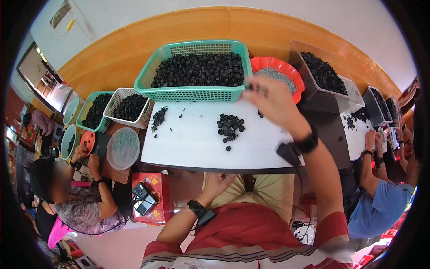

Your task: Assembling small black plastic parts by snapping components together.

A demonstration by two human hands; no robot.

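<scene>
My right hand (271, 99), smeared by motion, is raised over the right front corner of a green basket (192, 95). Its thumb and fingers close on what looks like a small black plastic part (247, 85). The basket is heaped with similar black parts (201, 69). Down at my lap, below the table's front edge, my left hand (218, 184) rests with its fingers loosely apart and nothing visible in it. On the white tabletop (188, 143) lies a pile of black knob-like parts (230, 126), with a heap of smaller black pieces (159, 117) farther left.
A red scalloped bowl (297, 78) of small metal pieces stands behind my right hand, beside a clear bin (309, 92) of black parts. At left are a white basket (130, 122) and a round tub (123, 150). Co-workers sit at both sides.
</scene>
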